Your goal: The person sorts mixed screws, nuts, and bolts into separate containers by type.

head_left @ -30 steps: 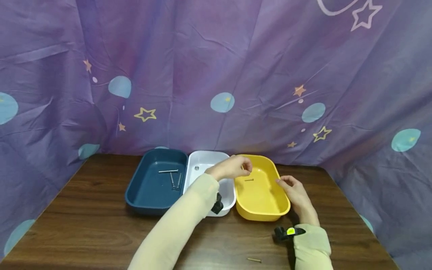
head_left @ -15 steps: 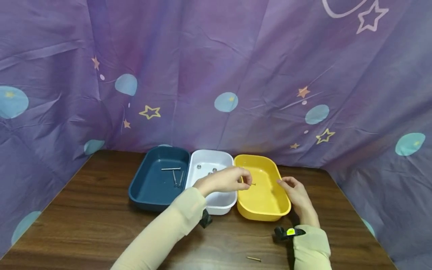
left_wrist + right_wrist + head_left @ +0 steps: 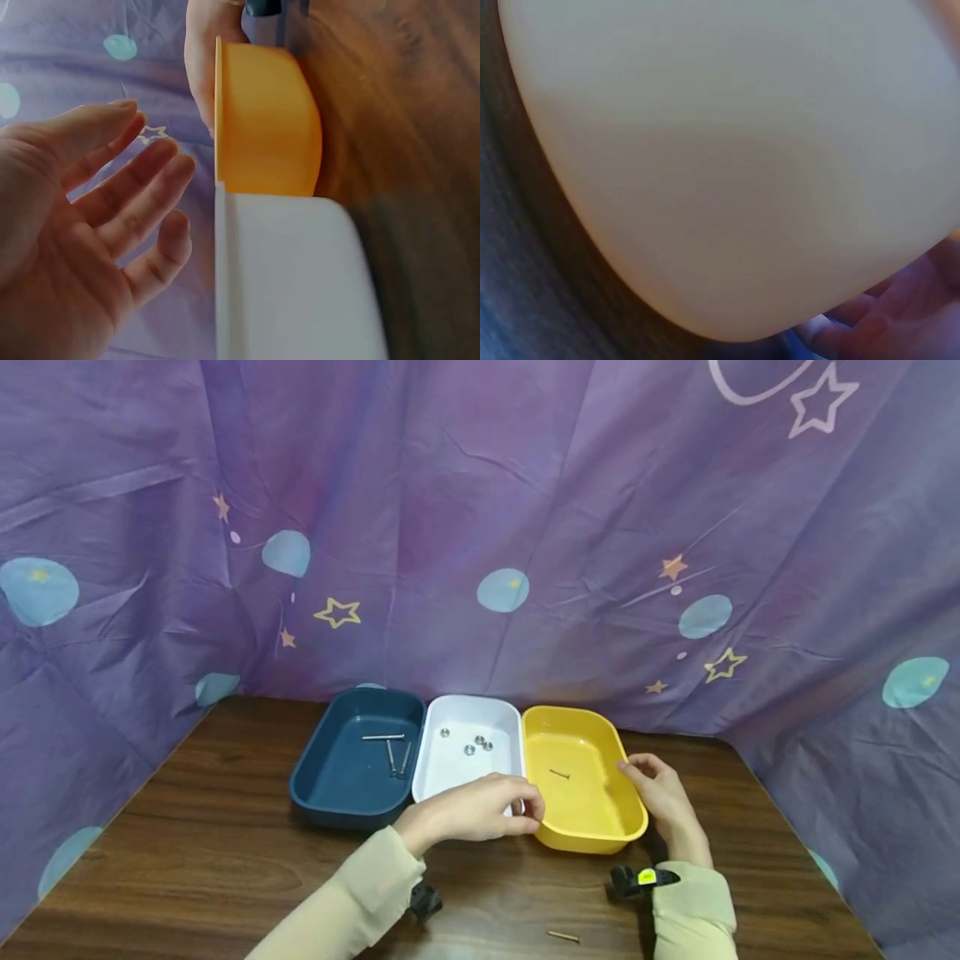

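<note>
My left hand (image 3: 480,808) hovers above the front of the white tray (image 3: 442,785), near the corner of the yellow one. Its fingers are loosely bent with nothing between them, as the left wrist view of the hand (image 3: 97,217) shows. At the right side of the yellow tray (image 3: 585,842), my right hand (image 3: 663,797) holds the rim between thumb and fingers. One small brass-coloured screw (image 3: 559,773) lies on that tray's floor. The tray's wall (image 3: 727,187) fills most of the right wrist view, blurred.
Several metal nuts (image 3: 479,740) lie in the white tray. To its left stands a dark blue tray (image 3: 330,777) with long bolts (image 3: 383,737) in it. Another brass-coloured screw (image 3: 563,936) rests on the wooden table (image 3: 180,835) near the front. A purple curtain (image 3: 420,527) hangs behind.
My left hand has drawn back from over the yellow tray, toward me and to the left, uncovering the nuts and the tray's screw. My right hand has stayed at the rim.
</note>
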Available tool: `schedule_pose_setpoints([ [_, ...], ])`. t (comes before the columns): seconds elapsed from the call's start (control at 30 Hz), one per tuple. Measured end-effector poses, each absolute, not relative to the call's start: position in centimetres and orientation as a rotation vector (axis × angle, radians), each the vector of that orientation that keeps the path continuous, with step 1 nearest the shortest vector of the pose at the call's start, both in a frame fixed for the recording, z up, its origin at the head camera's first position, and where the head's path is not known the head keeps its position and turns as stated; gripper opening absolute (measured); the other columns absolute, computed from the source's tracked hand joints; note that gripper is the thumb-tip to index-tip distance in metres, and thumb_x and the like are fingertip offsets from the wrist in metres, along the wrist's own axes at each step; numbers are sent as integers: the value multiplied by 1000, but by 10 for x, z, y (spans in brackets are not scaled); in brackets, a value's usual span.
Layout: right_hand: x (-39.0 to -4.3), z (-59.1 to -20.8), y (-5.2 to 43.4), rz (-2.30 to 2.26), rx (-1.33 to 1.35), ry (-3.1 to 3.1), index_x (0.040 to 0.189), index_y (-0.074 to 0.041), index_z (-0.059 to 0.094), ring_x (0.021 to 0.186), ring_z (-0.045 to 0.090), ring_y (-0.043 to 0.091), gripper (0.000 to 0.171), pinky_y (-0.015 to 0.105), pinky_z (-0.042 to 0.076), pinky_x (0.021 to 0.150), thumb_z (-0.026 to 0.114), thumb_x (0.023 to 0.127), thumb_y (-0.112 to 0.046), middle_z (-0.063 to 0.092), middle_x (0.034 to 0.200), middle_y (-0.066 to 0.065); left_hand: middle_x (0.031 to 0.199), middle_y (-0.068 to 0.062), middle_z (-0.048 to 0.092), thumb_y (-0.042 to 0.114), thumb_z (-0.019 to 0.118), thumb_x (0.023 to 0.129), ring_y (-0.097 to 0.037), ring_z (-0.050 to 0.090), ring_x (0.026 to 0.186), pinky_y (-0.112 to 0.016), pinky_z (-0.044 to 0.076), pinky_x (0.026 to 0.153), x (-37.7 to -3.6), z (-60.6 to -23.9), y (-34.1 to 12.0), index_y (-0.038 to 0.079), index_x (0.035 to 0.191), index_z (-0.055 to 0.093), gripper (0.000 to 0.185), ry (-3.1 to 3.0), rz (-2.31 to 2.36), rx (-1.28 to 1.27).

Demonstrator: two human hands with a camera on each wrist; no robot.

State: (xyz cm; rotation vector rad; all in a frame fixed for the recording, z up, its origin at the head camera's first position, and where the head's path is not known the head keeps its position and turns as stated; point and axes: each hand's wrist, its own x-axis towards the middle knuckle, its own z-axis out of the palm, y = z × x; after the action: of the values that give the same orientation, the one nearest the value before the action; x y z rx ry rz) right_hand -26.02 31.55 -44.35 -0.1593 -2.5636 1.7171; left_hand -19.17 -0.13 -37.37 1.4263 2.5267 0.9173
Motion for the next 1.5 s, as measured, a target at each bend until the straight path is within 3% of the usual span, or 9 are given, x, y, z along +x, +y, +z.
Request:
schedule_pose_setpoints([
  [0.43,-260,-434,316,1435,-71,-2704,117,6,56,80,55,16,39,26,48,66,56,100,-29,59,102,16,93,15,58,19,68,93,6,54,84,-11,43,77,-156,-399,-10,17,99,65,7,2523,857,1348],
  [0.73,-262,-431,318,1470,-46,-2683,116,7,56,79,54,16,36,25,47,65,56,100,-26,58,98,14,92,12,58,21,70,91,2,55,82,-11,42,73,-150,-411,-8,18,101,66,11,2530,754,1354],
  [1.0,-261,-436,319,1487,-50,-2674,114,7,56,79,54,17,33,26,47,65,58,99,-23,58,95,12,89,17,56,25,73,89,8,50,77,-8,40,69,-140,-433,-1,20,99,68,12,2458,669,1406],
  [1.5,-261,-436,318,1497,-73,-2687,116,6,56,80,54,17,34,26,47,66,58,99,-23,58,97,13,92,16,46,24,81,78,5,42,85,-9,36,74,-125,-436,-6,28,100,67,27,2458,515,1399],
])
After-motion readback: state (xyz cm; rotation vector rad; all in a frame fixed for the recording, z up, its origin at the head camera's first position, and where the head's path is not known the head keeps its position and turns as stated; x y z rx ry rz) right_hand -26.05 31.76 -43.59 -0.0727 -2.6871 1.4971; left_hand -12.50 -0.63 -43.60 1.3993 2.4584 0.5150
